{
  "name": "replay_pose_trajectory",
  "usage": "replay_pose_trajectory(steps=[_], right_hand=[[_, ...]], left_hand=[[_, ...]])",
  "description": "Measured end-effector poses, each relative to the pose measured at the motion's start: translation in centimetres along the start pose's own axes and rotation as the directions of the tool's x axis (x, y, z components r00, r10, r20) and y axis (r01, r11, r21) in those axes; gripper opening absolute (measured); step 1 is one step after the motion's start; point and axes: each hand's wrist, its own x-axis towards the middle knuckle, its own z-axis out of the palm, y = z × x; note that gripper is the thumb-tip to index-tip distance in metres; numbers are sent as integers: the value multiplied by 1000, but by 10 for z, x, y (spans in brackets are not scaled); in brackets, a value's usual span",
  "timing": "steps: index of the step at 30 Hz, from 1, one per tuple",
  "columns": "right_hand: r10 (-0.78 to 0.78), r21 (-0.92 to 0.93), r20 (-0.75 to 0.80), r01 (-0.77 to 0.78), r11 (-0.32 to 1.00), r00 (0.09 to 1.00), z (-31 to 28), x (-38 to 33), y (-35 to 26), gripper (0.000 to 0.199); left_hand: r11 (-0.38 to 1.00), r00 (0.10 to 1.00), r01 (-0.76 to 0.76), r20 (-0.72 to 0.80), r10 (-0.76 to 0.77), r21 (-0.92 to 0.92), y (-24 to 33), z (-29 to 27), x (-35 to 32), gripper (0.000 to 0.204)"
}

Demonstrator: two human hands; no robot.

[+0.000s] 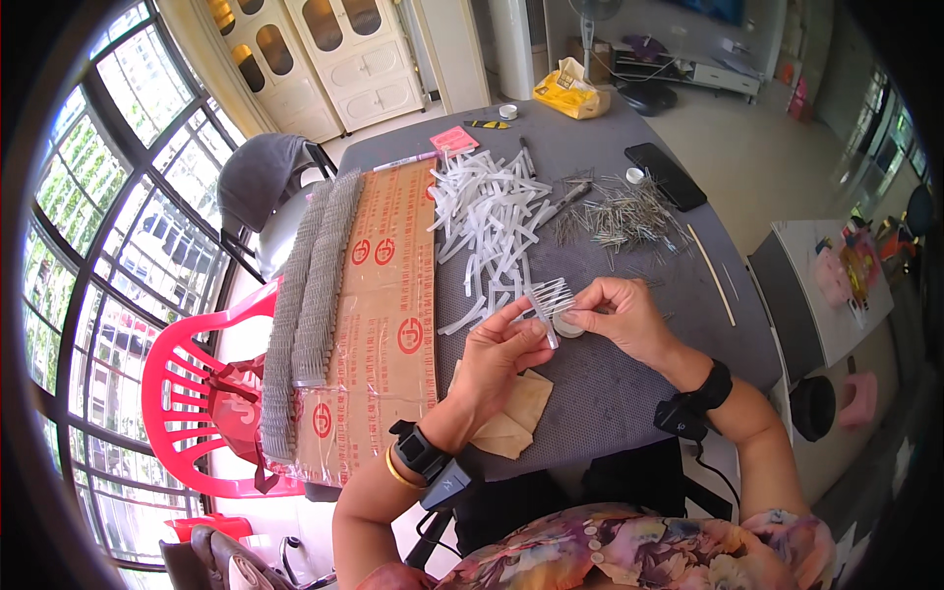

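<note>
Between the thumb and fingers of my left hand (pixel 506 352) is a short white plastic strip (pixel 550 336). A row of several thin metal pins (pixel 553 295) sticks out of it toward the right. My right hand (pixel 621 313) is closed in a pinch at the pins' right ends; its fingertips hide what they hold. A small round white container (pixel 567 327) shows partly behind these fingertips. Beyond my left hand lies a loose heap of white strips (pixel 492 221). A pile of loose metal pins (pixel 629 218) spreads on the grey table (pixel 629 393), beyond my right hand.
Left of the heap, a brown cardboard sheet (pixel 379 315) carries long grey bundled rows (pixel 320 285). A black phone (pixel 667 177), a thin wooden stick (pixel 712 275) and a yellow bag (pixel 572 90) lie on the table. A beige cloth (pixel 516 418) is near my left wrist. A red chair (pixel 187 393) stands left.
</note>
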Motion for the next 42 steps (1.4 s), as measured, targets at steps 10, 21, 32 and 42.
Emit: replay_pose_trajectory(steps=[10,21,32,42], right_hand=[[71,120,10,-72,990,997,1,0,3,6],[-151,-266,-53,131,955,987,8,-6,2,10],[-181,-293,133,213,932,974,-18,9,-17,35],[136,-775,296,154,613,946,-81,4,5,16]], left_hand=[[986,985,-159,-57,162,57,-5,8,-5,36],[893,951,-295,9,310,341,-9,3,-3,28],[877,946,-296,-13,325,377,-9,8,-2,31],[953,978,-150,-104,182,264,-1,4,1,33]])
